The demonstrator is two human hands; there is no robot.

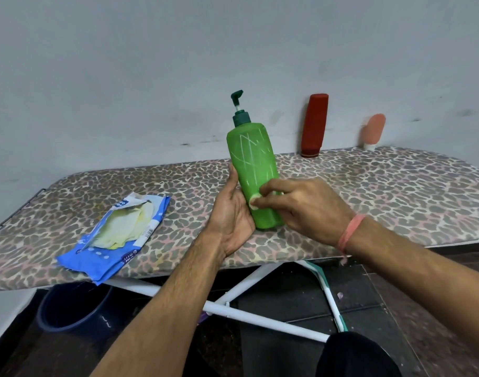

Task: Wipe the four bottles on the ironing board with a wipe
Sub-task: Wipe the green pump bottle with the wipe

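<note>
We kept the wipe packet [115, 235] lying open at the left of the ironing board [369, 191], within reach. Our left hand [232, 213] gripped the green pump bottle [256, 175] tilted above the board, steadying it, while our right hand [300, 205] pinched a small wad of wipe [254, 200] against its side. The red bottle [314, 125] and peach bottle [373, 130] leaned on the wall. We could not see a fourth bottle.

Both hands [234, 213] [300, 205] forward, fingers curled, gripping.
</note>
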